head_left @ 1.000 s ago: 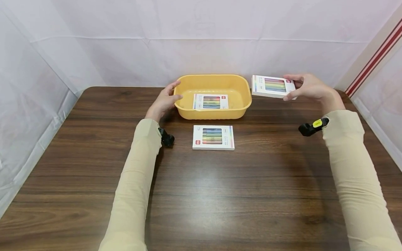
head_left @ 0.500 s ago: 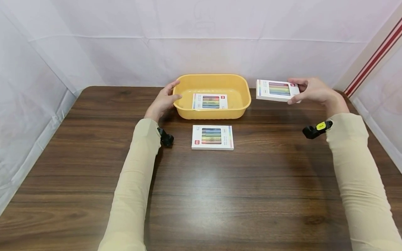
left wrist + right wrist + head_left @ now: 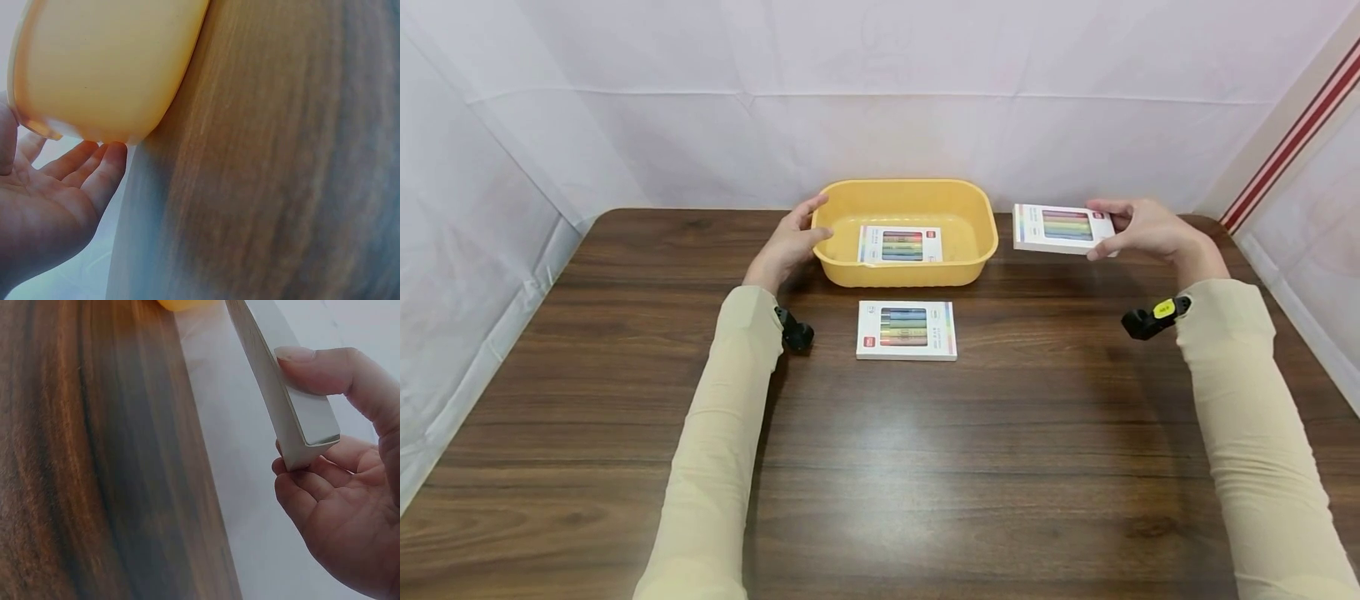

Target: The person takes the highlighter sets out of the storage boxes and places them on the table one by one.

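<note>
Boxed marker set, held aloft, right of centre in the head view.

Right hand [image 3: 1146, 229] pinches the flat white marker box [image 3: 1060, 227] at its right end, thumb on top, fingers beneath; likely light, stiff card with smooth faces, best taken by the short edge. Left hand [image 3: 790, 242], fingers relaxed, rests against the left wall of the yellow plastic tub [image 3: 850, 271], rounded and glossy, containing a second box [image 3: 899, 244]. A third box [image 3: 907, 330] lies below it on the dark wood-grain table [image 3: 925, 467].
</note>
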